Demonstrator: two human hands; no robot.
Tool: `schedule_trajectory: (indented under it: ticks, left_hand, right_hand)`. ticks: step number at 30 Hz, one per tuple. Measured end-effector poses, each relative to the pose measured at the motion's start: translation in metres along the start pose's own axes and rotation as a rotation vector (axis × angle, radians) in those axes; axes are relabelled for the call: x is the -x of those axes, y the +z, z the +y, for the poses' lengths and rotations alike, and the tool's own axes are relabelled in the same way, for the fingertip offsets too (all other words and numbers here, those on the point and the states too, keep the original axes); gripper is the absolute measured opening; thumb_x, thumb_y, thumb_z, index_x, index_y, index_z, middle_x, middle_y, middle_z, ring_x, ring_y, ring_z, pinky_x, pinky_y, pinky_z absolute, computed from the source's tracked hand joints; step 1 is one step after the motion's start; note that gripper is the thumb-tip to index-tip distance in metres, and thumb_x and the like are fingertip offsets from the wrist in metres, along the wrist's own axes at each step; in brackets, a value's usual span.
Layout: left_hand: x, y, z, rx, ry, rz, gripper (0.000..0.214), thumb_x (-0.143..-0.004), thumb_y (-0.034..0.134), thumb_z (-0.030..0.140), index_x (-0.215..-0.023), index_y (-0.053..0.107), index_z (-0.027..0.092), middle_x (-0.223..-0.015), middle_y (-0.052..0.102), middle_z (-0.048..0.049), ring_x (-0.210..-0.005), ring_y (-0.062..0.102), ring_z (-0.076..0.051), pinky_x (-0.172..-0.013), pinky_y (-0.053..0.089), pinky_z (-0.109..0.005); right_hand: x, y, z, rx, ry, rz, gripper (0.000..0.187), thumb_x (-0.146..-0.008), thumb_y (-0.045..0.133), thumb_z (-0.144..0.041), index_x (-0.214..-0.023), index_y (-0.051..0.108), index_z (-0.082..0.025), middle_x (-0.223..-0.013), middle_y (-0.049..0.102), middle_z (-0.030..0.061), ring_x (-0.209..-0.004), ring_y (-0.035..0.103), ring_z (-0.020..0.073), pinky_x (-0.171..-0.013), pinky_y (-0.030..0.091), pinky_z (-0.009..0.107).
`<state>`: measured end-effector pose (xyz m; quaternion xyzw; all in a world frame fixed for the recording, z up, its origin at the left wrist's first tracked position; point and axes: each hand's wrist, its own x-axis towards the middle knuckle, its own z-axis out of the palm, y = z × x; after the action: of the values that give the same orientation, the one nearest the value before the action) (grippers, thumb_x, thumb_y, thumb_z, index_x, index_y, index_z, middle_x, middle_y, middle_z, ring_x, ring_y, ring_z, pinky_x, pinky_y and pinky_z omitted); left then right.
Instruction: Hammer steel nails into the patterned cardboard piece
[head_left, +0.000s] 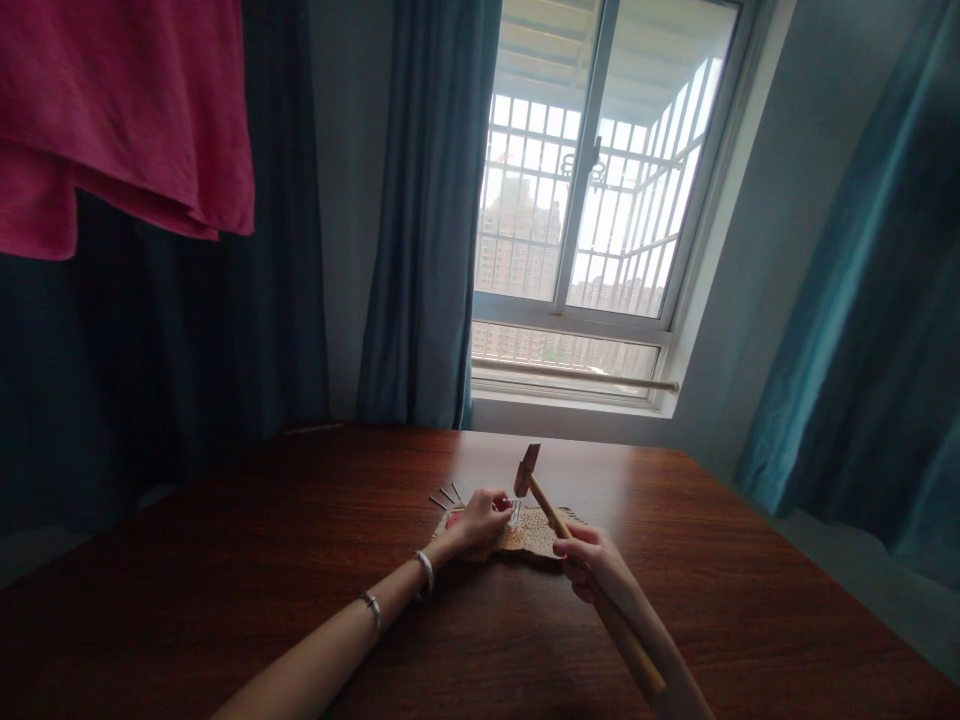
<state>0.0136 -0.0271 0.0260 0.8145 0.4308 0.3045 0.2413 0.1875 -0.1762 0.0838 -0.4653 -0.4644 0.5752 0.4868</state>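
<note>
A small wooden piece (529, 534) dotted with tiny holes lies on the dark wooden table (262, 560). My left hand (484, 517) rests on its left end, fingers pinched on a thin nail (514, 511) that stands on the piece. My right hand (586, 562) is closed round the wooden handle of a small hammer (527, 469). The hammer's head hangs just above the nail. The long handle runs back along my right forearm. Two bracelets sit on my left wrist.
Several loose nails (444, 495) lie on the table just left of the wooden piece. Behind the table is a barred window (577, 200) between blue curtains. A pink cloth (120, 110) hangs at the upper left.
</note>
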Motion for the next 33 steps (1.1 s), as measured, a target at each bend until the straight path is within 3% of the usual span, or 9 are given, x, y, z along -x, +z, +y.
schedule_trajectory:
  ticks: [7, 13, 33]
  left_hand:
    - [-0.0004, 0.0033, -0.0037, 0.026, 0.013, 0.010, 0.019, -0.073, 0.053, 0.028, -0.076, 0.065, 0.014, -0.074, 0.066, -0.0040, -0.069, 0.058, -0.015, -0.062, 0.039, -0.021]
    - [0.0027, 0.0021, -0.0008, 0.024, 0.008, 0.004, 0.017, -0.073, 0.053, 0.027, -0.075, 0.064, 0.014, -0.073, 0.066, -0.0029, -0.069, 0.058, -0.014, -0.062, 0.039, -0.021]
    - [0.0038, 0.0014, 0.0018, 0.022, 0.020, 0.001, 0.018, -0.074, 0.053, 0.028, -0.077, 0.064, 0.014, -0.076, 0.066, -0.0043, -0.070, 0.058, -0.015, -0.064, 0.039, -0.021]
  right_hand:
    - [0.0023, 0.0054, 0.0007, 0.053, 0.021, -0.013, 0.034, -0.063, 0.058, -0.029, -0.094, 0.057, -0.015, -0.040, 0.033, -0.0099, -0.031, 0.028, 0.0046, -0.027, 0.021, 0.016]
    - [0.0022, 0.0065, 0.0024, 0.103, 0.027, -0.008, 0.026, -0.062, 0.058, -0.032, -0.082, 0.058, -0.016, -0.040, 0.035, -0.0091, -0.031, 0.029, 0.0046, -0.027, 0.019, 0.016]
    - [0.0031, 0.0083, 0.0009, 0.091, 0.002, 0.005, 0.026, -0.062, 0.058, -0.034, -0.081, 0.056, -0.016, -0.038, 0.035, -0.0094, -0.030, 0.028, 0.0053, -0.027, 0.021, 0.017]
